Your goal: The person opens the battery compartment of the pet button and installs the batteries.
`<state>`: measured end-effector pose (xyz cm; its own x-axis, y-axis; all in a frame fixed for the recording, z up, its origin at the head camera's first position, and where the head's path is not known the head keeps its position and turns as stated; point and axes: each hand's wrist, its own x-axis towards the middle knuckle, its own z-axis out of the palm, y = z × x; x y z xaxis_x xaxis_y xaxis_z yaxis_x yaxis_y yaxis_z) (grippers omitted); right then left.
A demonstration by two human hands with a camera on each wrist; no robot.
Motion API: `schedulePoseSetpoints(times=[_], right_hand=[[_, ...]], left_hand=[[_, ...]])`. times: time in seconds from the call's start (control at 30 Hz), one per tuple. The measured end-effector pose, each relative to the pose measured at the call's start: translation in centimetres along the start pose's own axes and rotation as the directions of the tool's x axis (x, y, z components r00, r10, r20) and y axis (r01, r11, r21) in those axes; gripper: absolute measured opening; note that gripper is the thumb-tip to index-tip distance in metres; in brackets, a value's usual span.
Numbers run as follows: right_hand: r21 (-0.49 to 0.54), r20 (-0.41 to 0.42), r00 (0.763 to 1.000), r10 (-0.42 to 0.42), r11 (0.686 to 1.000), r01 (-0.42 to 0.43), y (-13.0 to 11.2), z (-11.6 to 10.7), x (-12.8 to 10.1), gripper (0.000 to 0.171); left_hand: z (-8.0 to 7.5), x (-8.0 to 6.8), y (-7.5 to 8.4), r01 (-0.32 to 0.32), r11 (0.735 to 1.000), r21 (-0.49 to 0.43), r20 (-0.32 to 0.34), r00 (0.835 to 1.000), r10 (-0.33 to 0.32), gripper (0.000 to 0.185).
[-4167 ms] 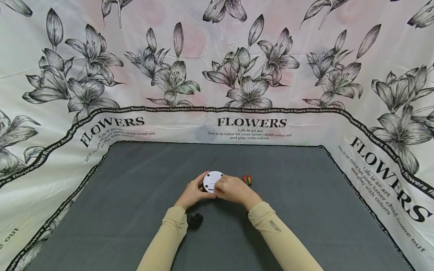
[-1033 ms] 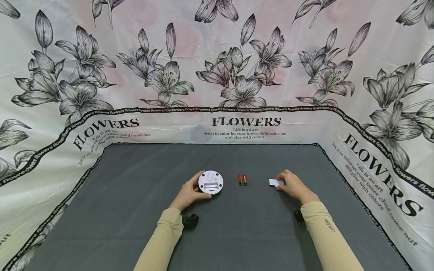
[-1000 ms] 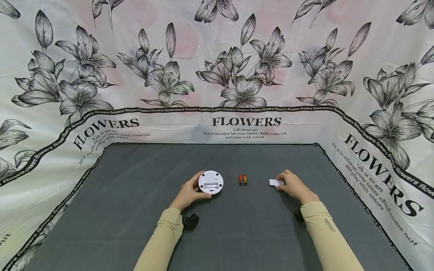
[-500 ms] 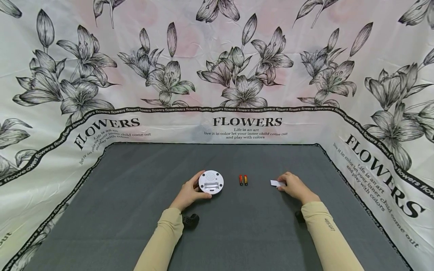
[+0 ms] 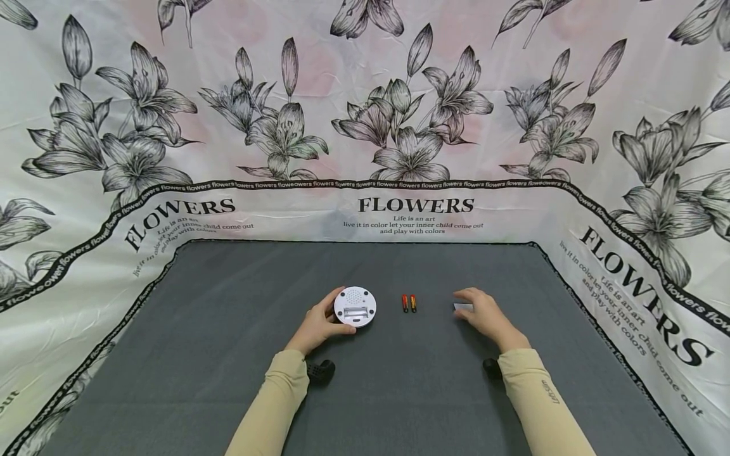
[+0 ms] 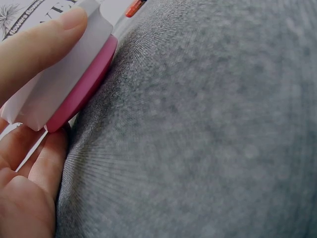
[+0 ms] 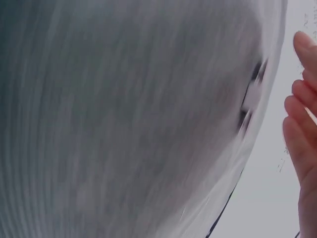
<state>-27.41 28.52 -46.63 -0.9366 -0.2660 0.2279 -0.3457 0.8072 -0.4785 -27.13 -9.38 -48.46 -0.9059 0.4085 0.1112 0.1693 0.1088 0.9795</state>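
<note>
Left hand (image 5: 317,324) fingers curled round white disc (image 5: 355,306) – right hand (image 5: 481,315) fingers relaxed, released, over small cover (image 5: 461,306).

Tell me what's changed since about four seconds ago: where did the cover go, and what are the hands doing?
The right hand left the round white device, carried the small white cover to the mat on the right and set it down; its fingers are now straightened over it. The left hand still grips the device's edge, its battery slot now exposed. The two batteries have not moved.
</note>
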Motion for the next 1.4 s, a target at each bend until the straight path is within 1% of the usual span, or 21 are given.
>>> schedulePoseSetpoints(times=[0.23, 0.33, 0.43, 0.53, 0.67, 0.83, 1.03, 1.2, 1.4], right_hand=[[0.054, -0.096, 0.994, -0.051, 0.997, 0.056, -2.3, 1.7, 0.4, 0.037], [0.100, -0.136, 0.990, -0.044, 0.993, 0.058, -3.3, 2.4, 0.6, 0.035], [0.171, -0.151, 0.988, -0.009, 0.985, 0.035, -4.2, 3.1, 1.0, 0.032], [0.218, -0.133, 0.991, 0.023, 0.976, 0.007, -4.7, 3.7, 1.4, 0.032], [0.257, -0.090, 0.993, 0.078, 0.965, -0.053, -5.1, 4.4, 1.8, 0.031], [0.269, -0.057, 0.990, 0.128, 0.957, -0.108, -4.9, 5.3, 2.5, 0.031], [0.296, -0.020, 0.983, 0.184, 0.940, -0.170, -4.8, 6.1, 3.0, 0.038], [0.288, -0.009, 0.981, 0.192, 0.940, -0.182, -4.8, 6.4, 3.0, 0.041], [0.244, -0.028, 0.982, 0.188, 0.954, -0.176, -5.0, 6.5, 3.2, 0.039]], left_hand=[[0.1, 0.0, -0.1, -0.001, 1.000, -0.008, 0.002, 1.000, 0.001, 0.096], [0.1, 0.0, -0.1, -0.002, 1.000, -0.009, -0.001, 1.000, 0.002, 0.096], [0.1, 0.0, 0.0, -0.001, 1.000, -0.006, -0.005, 1.000, 0.001, 0.095], [0.0, -0.1, 0.0, 0.001, 1.000, -0.006, -0.005, 1.000, -0.001, 0.096], [0.0, -0.1, 0.0, -0.004, 1.000, -0.011, -0.006, 1.000, 0.004, 0.096], [0.0, -0.1, 0.0, -0.009, 1.000, -0.014, -0.007, 1.000, 0.009, 0.097], [0.0, -0.2, 0.0, -0.011, 1.000, -0.010, -0.003, 1.000, 0.011, 0.097], [0.0, -0.2, 0.1, -0.012, 1.000, -0.007, 0.003, 1.000, 0.012, 0.096], [0.0, -0.4, 0.4, -0.014, 1.000, -0.008, -0.010, 1.000, 0.014, 0.095]])
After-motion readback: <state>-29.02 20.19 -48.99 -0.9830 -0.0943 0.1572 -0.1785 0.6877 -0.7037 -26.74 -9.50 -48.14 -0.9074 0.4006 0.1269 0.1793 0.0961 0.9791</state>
